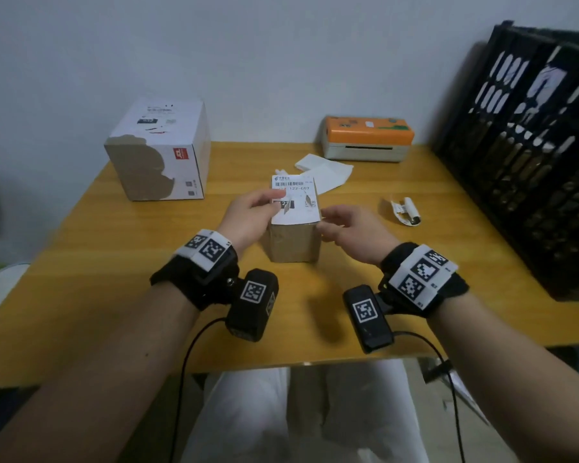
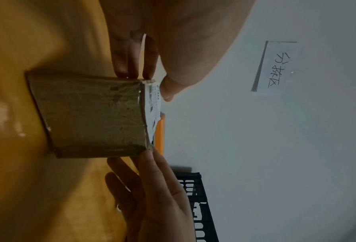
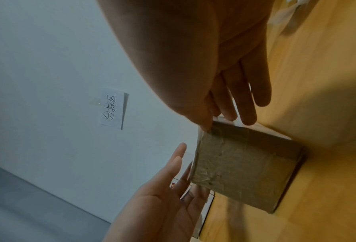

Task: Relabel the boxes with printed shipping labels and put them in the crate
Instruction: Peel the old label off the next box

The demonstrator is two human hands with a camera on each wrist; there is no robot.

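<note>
Small box: the brown taped box stands upright on the counter, right in front of me, between my two hands.
Label: a white shipping label covers its top face, barcode toward the far edge.
Left hand: my left hand is at the box's left top edge, thumb on the label and fingers down the side, pinching that edge.
Right hand: my right hand touches the right top corner, fingers loose and nearly straight, grasping nothing.
Large box: the white-and-brown box sits far left on the counter.
Printer: the orange-topped printer is at the back.
Crate: the black crate stands on the right.
</note>
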